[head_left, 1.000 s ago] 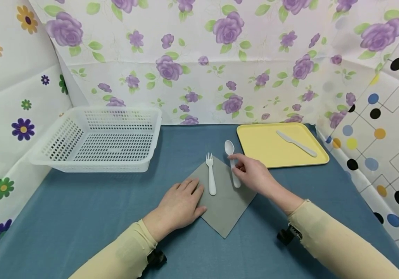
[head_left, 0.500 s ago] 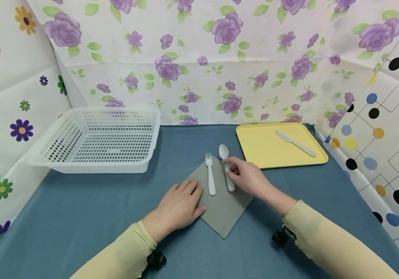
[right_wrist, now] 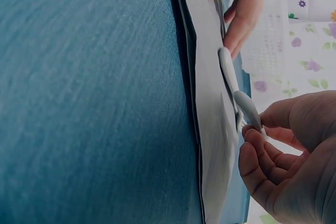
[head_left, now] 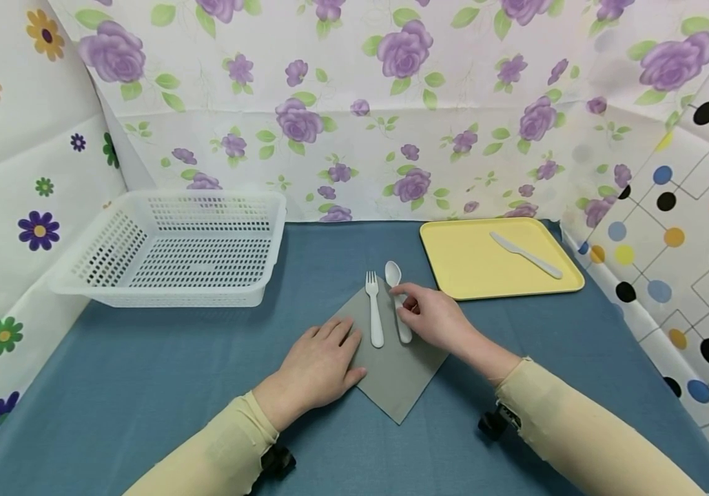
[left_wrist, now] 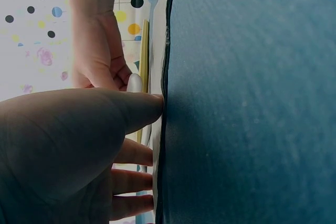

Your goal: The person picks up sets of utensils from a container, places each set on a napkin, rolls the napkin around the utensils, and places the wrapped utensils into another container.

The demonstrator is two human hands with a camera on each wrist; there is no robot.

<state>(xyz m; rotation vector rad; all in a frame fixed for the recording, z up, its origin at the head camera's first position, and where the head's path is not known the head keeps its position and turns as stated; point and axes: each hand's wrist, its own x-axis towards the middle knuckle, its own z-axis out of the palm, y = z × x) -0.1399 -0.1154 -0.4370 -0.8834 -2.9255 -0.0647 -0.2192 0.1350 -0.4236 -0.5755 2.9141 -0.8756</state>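
A grey folded napkin (head_left: 399, 386) lies cornerwise on the blue cloth, a white plastic fork (head_left: 375, 313) on top of it. My left hand (head_left: 315, 364) rests on the napkin's left corner with fingers spread. In the left wrist view, the thumb touches the napkin's edge. Just right of the fork, a white plastic spoon (head_left: 393, 274) is pinched by the handle between the thumb and fingers of my right hand (head_left: 437, 318), bowl pointing away. The right wrist view shows the spoon handle's end (right_wrist: 247, 107) slightly tilted, close to the fork (right_wrist: 228, 72).
A yellow tray (head_left: 462, 258) at the back right bears a white plastic knife (head_left: 524, 255). At the back left stands a white perforated basket (head_left: 187, 300). Patterned sheets (head_left: 354, 165) hang behind the table and at both sides.
My right hand has carried the spoon leftward and a little nearer to me, bringing it alongside the fork. The left hand, fork and napkin have stayed put.
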